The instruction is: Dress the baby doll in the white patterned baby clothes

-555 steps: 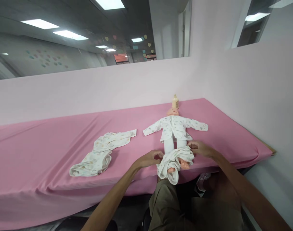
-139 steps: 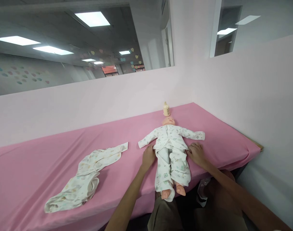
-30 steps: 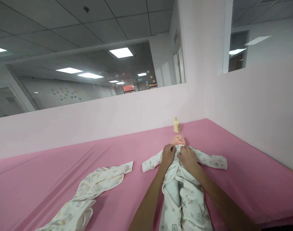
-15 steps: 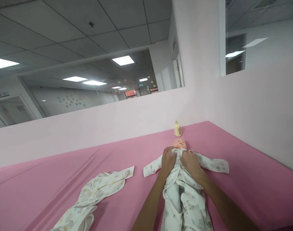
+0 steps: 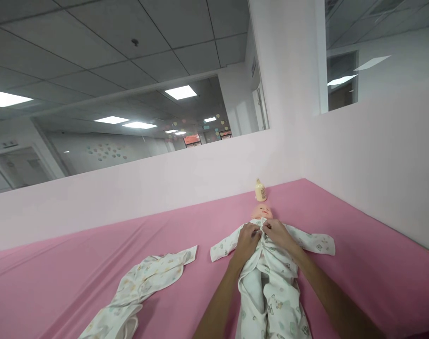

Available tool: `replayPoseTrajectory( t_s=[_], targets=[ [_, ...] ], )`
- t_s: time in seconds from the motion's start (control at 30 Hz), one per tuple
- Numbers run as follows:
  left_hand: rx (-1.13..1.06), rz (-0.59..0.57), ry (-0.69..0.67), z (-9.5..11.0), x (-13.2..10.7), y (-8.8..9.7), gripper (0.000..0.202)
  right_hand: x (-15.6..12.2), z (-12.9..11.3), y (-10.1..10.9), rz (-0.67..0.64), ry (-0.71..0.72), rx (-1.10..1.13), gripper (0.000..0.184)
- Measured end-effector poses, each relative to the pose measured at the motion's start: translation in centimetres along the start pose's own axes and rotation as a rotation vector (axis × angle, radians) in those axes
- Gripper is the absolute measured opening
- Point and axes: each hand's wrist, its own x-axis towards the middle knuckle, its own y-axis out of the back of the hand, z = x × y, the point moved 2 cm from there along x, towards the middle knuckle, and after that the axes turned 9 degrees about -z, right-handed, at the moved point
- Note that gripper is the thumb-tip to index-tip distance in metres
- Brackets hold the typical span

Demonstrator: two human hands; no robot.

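A baby doll lies on its back on the pink table, head toward the wall. It wears a white printed shirt with sleeves spread and matching trousers. My left hand and my right hand meet at the doll's chest just below the chin. The fingers of both pinch the two front edges of the shirt together. Below them the shirt front gapes open.
A small cream bottle stands by the wall behind the doll's head. A second white printed garment lies crumpled to the left. Pink partition walls close the table at the back and right.
Over the last second my two hands drew closer together at the doll's neckline and now pinch the shirt edges. Earlier, the hands pulled the trousers up the doll's legs.
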Motion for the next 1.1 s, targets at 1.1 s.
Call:
replayPoseTrajectory(
  t_s=[1.1],
  targets=[
    [-0.096, 0.089, 0.16, -0.8, -0.4, -0.6, 0.025, -5.5, -5.0, -0.6, -0.203, -0.007, -0.715, 0.023]
  ],
)
